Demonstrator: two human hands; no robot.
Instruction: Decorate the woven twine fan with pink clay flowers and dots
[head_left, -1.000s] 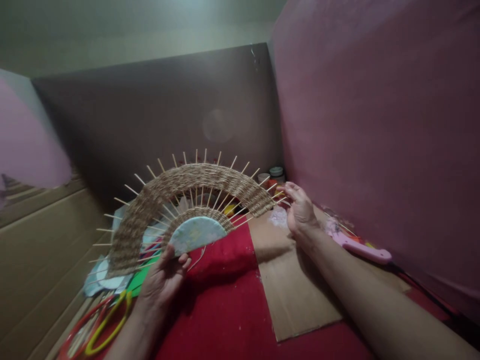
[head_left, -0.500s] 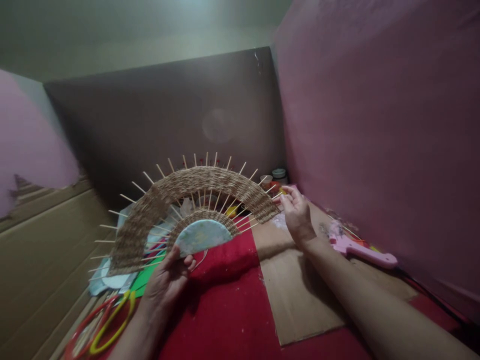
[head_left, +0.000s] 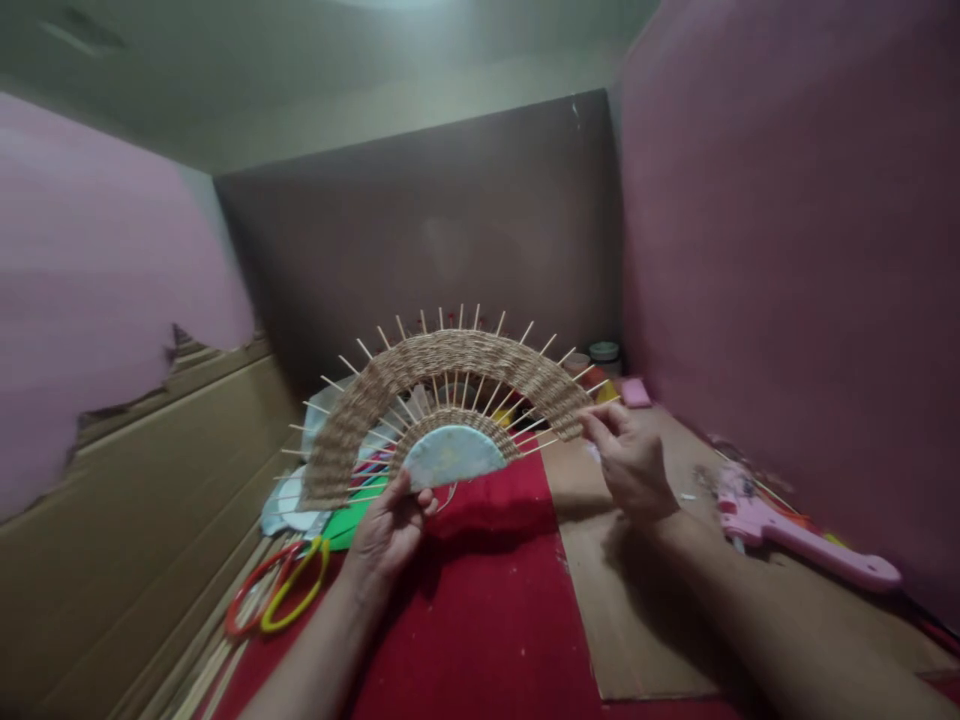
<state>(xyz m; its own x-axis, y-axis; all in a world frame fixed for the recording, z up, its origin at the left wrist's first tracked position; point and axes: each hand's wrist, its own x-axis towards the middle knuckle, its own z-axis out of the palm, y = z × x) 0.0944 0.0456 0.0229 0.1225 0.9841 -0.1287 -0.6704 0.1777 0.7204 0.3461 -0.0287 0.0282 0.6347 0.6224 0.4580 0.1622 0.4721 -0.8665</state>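
A half-round woven fan [head_left: 457,350] with thin wooden sticks poking out past its outer edge is held up over the red cloth. At its base sits a pale blue half-disc [head_left: 454,457], and a short loose string hangs beneath it. My left hand [head_left: 394,525] pinches this half-disc at its lower left, thumb in front. At the right end of the outer woven band, my right hand [head_left: 626,455] closes its thumb and fingertips on the band's edge beside the last sticks.
On the right, a pink glue gun [head_left: 802,535] lies on a cardboard sheet [head_left: 622,620] over the red cloth [head_left: 487,620]. Scissors with red and yellow handles [head_left: 296,585] lie at left beside a green sheet [head_left: 352,517]. Small containers [head_left: 602,352] stand at the back.
My right hand has moved from the stick tips at the fan's right end down onto the woven band's edge. The view has turned left, so everything appears shifted right.
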